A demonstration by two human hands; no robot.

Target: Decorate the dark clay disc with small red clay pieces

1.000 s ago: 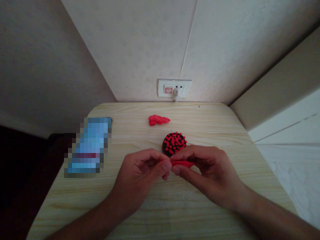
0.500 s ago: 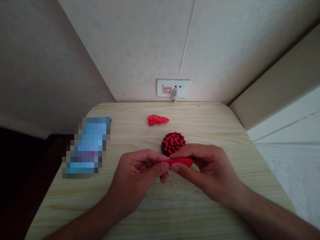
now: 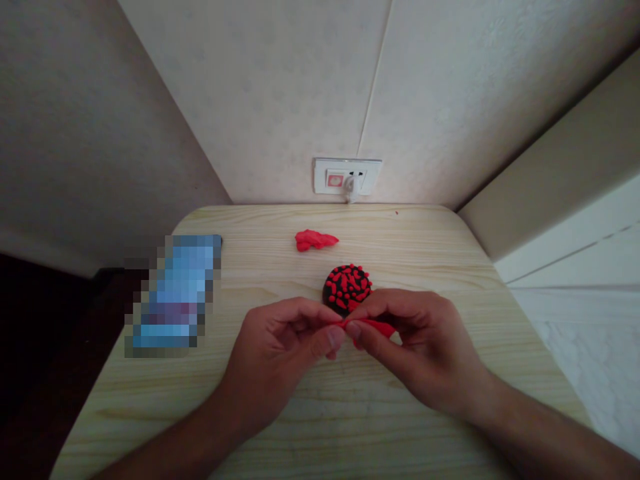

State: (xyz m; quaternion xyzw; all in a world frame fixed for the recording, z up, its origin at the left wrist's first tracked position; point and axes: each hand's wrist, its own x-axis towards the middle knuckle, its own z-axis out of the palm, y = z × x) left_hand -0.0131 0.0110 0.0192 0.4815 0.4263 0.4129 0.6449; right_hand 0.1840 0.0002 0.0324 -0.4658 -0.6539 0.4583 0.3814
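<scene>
A soft red piece of modelling clay [image 3: 379, 327] is pinched between both hands above the table. My left hand [image 3: 287, 357] closes thumb and finger on its left end. My right hand [image 3: 417, 347] grips the wider part, which sticks out to the right between thumb and fingers. Just beyond my fingertips lies a round black clay piece [image 3: 330, 292] dotted with small red balls and strips; its near edge is partly hidden by my right hand. Farther back rests a lumpy red clay lump [image 3: 315, 241] that tapers to the right.
The pale wood-grain table [image 3: 240, 267] has rounded far corners and meets the wall. A phone-like object [image 3: 175, 290], blurred by pixels, lies at the left edge. On the wall behind is a socket [image 3: 347, 176] with a plug in it.
Both hands have shifted slightly to the right along the red clay. Its left end now looks thinner between the fingertips, and more of the clay shows at the right.
</scene>
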